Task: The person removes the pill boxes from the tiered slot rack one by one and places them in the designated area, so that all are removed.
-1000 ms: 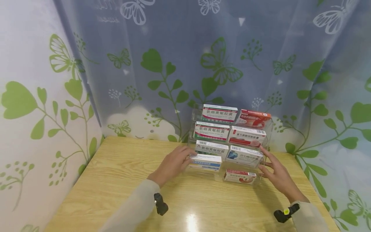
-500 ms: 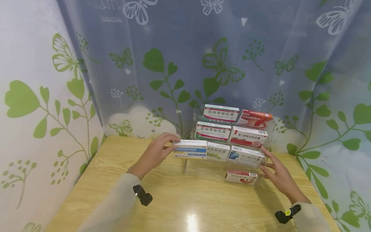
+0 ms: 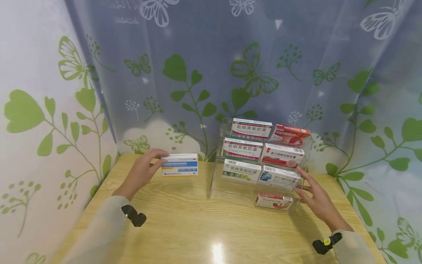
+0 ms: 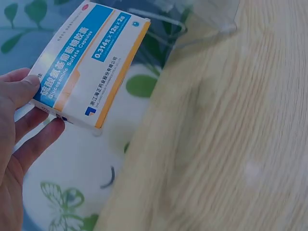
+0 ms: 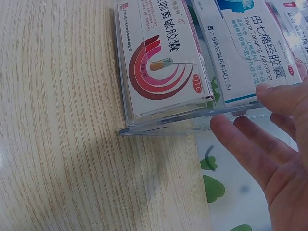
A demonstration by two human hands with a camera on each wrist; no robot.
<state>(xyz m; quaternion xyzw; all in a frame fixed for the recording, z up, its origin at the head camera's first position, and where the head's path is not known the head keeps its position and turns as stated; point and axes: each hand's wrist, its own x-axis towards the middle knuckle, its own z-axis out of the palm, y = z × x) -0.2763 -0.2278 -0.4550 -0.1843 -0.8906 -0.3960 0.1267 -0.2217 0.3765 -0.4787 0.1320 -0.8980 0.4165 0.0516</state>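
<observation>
My left hand [image 3: 141, 172] pinches a white, blue and orange medicine box [image 3: 180, 164] by its left end. The box is upright above the table, left of and apart from a clear stepped display rack [image 3: 215, 185]. In the left wrist view, the thumb lies on the front of the medicine box [image 4: 86, 62] and other fingers are behind it. At the rack's right side, my right hand [image 3: 316, 201] holds the clear side edge with its fingertips, beside a white and blue medicine box [image 3: 278, 178]. In the right wrist view, fingers [image 5: 255, 149] lie outside the side panel.
Other medicine boxes stand in pairs on the rack's upper tiers, including a red box [image 3: 290, 135]. A single red and white box [image 3: 274, 201] stands at the lowest tier's right. A patterned curtain [image 3: 197, 91] hangs behind the wooden table [image 3: 184, 227].
My left hand has lifted the white, blue and orange medicine box off the rack's lowest tier and carried it left, away from the rack. My right hand has stayed at the rack's side.
</observation>
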